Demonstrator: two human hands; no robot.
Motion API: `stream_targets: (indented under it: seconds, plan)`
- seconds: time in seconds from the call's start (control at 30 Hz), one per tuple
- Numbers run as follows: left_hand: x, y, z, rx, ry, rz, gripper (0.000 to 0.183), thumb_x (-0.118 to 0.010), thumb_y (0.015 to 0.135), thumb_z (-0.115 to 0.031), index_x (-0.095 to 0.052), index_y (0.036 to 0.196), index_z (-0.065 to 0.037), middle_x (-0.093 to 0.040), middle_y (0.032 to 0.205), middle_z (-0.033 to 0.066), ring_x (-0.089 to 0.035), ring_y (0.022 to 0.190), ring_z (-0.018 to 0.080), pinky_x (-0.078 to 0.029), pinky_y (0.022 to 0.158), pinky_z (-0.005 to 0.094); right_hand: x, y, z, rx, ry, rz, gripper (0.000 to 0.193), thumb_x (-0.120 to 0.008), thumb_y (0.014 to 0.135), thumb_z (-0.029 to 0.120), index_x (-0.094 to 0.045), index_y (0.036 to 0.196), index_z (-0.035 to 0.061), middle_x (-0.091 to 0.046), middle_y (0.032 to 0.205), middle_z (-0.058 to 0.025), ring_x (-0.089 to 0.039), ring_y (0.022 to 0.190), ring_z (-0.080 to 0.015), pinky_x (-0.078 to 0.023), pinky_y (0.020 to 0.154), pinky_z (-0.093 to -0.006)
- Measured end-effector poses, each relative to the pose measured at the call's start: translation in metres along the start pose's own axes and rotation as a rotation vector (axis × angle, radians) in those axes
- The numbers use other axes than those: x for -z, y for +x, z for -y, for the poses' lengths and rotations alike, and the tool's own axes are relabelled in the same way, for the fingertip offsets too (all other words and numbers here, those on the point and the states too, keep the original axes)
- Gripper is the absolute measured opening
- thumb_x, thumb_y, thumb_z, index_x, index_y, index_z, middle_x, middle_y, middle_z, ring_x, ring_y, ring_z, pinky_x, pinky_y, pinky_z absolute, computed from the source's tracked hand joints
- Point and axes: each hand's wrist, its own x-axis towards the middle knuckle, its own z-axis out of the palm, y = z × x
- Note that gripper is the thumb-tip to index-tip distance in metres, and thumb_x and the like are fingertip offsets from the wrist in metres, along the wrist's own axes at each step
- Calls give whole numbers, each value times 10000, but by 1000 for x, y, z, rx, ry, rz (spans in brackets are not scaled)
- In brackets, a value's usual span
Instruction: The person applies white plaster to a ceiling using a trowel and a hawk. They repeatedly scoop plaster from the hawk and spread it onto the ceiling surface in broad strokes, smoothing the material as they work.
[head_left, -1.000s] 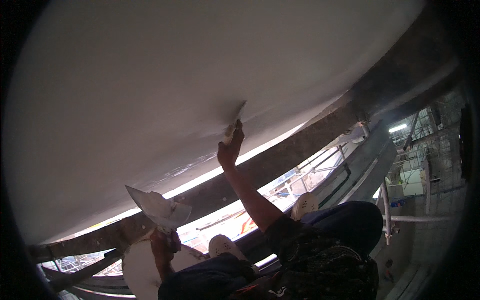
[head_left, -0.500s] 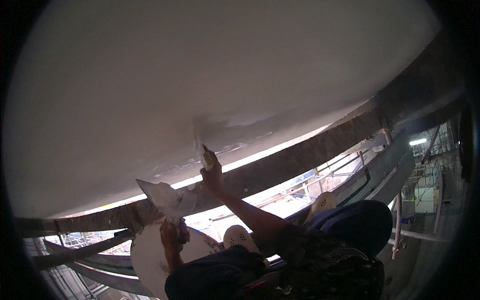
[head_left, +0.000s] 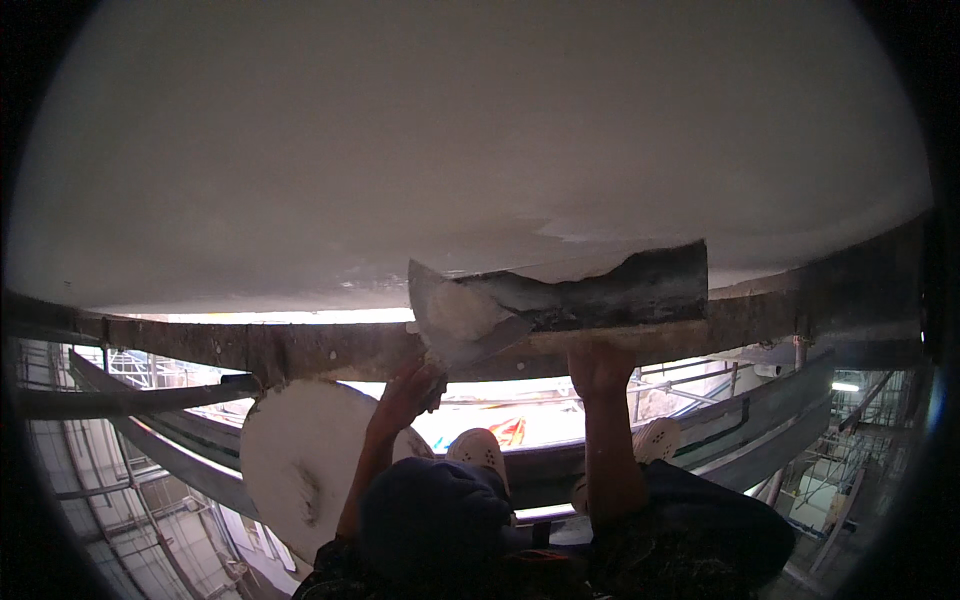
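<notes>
— Pale and broad, a smooth surface spans the scene above a dark beam, with a bright gap showing between them at left. What do we see of the fingers?

— We see the left hand curled around the grip of a scraper, fingers folded in rather than spread. Its flared blade points upward, bearing a mound of whitish paste.

— And the right hand?

— We find it raised against the tan handle of a wide trowel, closed at the grip; how each finger lies we cannot tell, since the tips are hidden. The long dark blade stands crosswise before the beam, whitish material along its upper part.

— How do the edges meet?

— We see the scraper overlapping the trowel's left end, close enough that we cannot say for sure whether metal touches metal. At right, the trowel's squared end stands free, with open room beyond it along the beam. Whether its upper edge meets the pale surface, we cannot tell.

— And below?

— We look down between two dark-trousered knees at light, perforated shoes. Left of the left forearm sits a round whitish object, just beneath the beam; scaffold poles frame the lower left.
</notes>
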Motion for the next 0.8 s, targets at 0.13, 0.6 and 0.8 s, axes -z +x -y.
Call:
stream_targets:
  seconds: [0.13, 0.6, 0.8]
  plan:
    - [-7, 13, 3, -23, -96, 112, 272, -378, 871, -201, -480, 1015, 6, -532, 842, 88, -510, 642, 127, -422, 493, 255, -3, -11, -1, 11, -546, 183, 377, -578, 742, 153, -452, 1072, 21, -495, 1026, -114, -471, 953, -209, -395, 812, -336]
    - [0, 17, -15, 111, -20, 108, 303, -379, 876, -271, -500, 942, -1, -539, 663, 65, -521, 541, 119, -437, 478, 235, 33, 20, 84, 63, 328, -314, 423, -539, 604, -38, -484, 1021, 5, -508, 991, -127, -497, 946, -244, -414, 813, -365]
    - [-37, 24, -27, -13, 322, 160, 268, -341, 882, -186, -522, 875, 12, -542, 707, 92, -525, 547, 129, -442, 462, 253, -1, 19, 98, 193, 558, -395, 278, -488, 693, 62, -507, 968, 24, -531, 903, -95, -524, 866, -208, -428, 767, -331]
